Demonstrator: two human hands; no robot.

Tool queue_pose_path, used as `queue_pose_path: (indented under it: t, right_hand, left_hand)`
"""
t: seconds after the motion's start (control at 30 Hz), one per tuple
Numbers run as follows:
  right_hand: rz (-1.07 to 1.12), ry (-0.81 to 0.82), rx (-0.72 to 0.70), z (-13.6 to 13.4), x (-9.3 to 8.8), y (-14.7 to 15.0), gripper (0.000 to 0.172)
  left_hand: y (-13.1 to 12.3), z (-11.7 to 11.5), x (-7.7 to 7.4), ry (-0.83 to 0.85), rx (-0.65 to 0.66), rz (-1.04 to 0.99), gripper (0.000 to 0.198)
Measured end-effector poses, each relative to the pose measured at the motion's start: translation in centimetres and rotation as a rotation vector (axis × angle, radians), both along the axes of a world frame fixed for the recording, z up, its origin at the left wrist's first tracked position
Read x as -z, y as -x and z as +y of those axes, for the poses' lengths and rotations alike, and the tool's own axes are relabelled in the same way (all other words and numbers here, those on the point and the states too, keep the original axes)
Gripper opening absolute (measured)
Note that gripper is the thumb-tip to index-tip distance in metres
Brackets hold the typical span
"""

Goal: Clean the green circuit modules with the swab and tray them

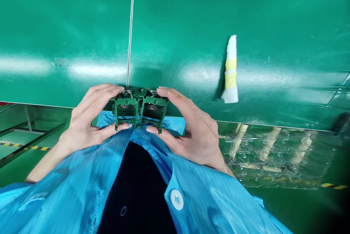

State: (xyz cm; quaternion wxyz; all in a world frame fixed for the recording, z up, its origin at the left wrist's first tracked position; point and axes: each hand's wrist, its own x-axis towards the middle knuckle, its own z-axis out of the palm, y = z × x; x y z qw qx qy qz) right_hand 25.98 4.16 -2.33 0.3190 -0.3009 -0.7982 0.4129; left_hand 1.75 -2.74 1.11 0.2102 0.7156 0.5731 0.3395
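Two green plastic frames, the left frame (pixel 126 101) and the right frame (pixel 155 100), are held side by side at the near edge of the green table (pixel 246 0). The left hand (pixel 87 119) is partly closed, gripping the left frame between the thumb below and the fingers above; the right hand (pixel 197 128) grips the right frame in the same manner. Probably each hand takes the outer side so that the inner sides can meet evenly. Whether the frames are joined or only touching, I cannot tell; the shiny parts inside are too small to identify, and the fingers cover the outer edges.

Farther right lies a white roll with yellow bands (pixel 231 73), its content not visible. Below the table, clear plastic trays (pixel 281 157) are blurred, and a dark metal rack (pixel 41 143) is cut off at left.
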Motion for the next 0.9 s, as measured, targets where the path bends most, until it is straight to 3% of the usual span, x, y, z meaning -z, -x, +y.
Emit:
queue_pose_path:
  t: [0.33, 0.53, 0.9]
  right_hand:
    - [-0.133, 0.058, -0.043, 0.5, -1.3, 0.3, 0.059]
    - [-0.145, 0.046, -0.009, 0.3, -2.0, 0.4, 0.06]
    - [-0.232, -0.307, -0.019, 0.7, -4.8, 0.8, 0.05]
  left_hand:
    - [0.9, -0.7, 1.0, 0.25, -0.065, -0.222, 0.072]
    - [1.2, -0.8, 0.8, 0.295, -0.062, -0.285, 0.067]
    - [0.1, -0.8, 2.1, 0.289, -0.048, -0.618, 0.067]
